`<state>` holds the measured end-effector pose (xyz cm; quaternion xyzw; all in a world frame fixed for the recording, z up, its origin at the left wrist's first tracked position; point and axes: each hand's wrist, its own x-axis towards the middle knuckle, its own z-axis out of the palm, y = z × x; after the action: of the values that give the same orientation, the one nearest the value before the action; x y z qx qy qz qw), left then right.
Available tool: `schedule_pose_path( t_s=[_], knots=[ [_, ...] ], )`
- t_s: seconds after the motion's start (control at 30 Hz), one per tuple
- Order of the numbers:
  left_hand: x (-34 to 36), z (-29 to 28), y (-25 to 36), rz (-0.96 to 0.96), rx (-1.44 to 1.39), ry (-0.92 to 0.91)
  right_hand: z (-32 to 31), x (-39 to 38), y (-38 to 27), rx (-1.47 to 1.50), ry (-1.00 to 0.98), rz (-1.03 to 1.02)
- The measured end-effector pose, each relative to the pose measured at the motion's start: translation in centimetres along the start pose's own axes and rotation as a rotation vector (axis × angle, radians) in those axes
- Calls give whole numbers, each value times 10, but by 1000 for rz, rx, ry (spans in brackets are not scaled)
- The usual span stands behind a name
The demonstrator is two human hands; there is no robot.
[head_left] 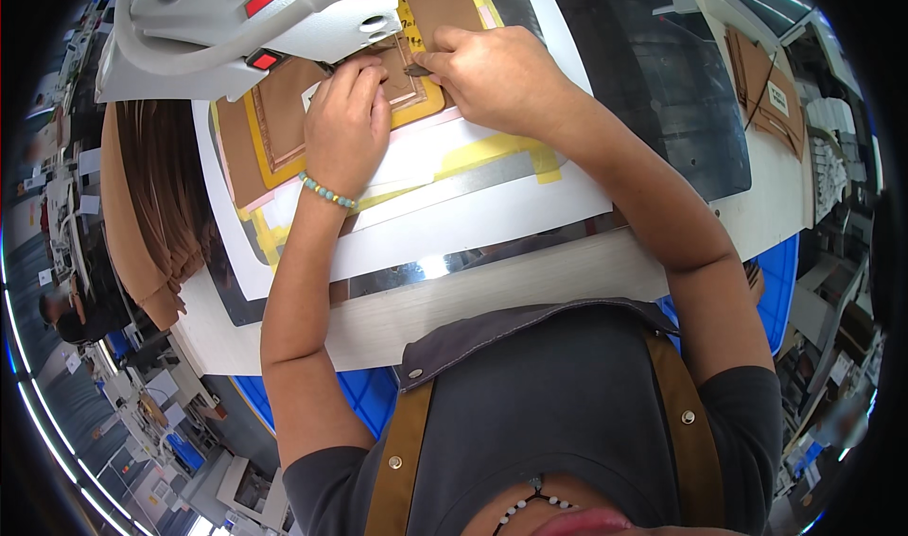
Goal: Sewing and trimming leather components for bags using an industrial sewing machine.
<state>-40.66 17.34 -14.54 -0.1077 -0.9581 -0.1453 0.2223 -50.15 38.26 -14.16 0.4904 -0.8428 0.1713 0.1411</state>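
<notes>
My left hand (348, 125), with a beaded bracelet at the wrist, rests on a brown leather-like panel (284, 111). Its fingers are curled together, and their tips lie partly hidden under the machine's head. My right hand (497, 77) is closed in a pinch around a small dark pointed tool (416, 70), whose tip touches the panel's right part. A yellow template frame (430, 106) surrounds the panel. Beneath it, a white sheet (378, 243) carries strips of yellow tape (492, 153). Whatever sits under my left fingertips is hidden.
A white sewing-machine-like head (331, 25) overhangs the panel at the upper left. Stacked brown pieces (156, 205) hang at the left edge. More brown pieces (771, 96) lie at the far right. Blue bins (780, 290) stand below the table's front edge (530, 281).
</notes>
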Motion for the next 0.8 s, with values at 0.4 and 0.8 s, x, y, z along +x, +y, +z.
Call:
schedule_pose_path(
  t_s=[0.4,0.8],
  knots=[
    [-1,1,-2,5,-2,11,-1,2,-2,-15,-22,10],
    [0,0,-1,-1,4,8,-4,4,-1,-24,-81,24]
  ],
)
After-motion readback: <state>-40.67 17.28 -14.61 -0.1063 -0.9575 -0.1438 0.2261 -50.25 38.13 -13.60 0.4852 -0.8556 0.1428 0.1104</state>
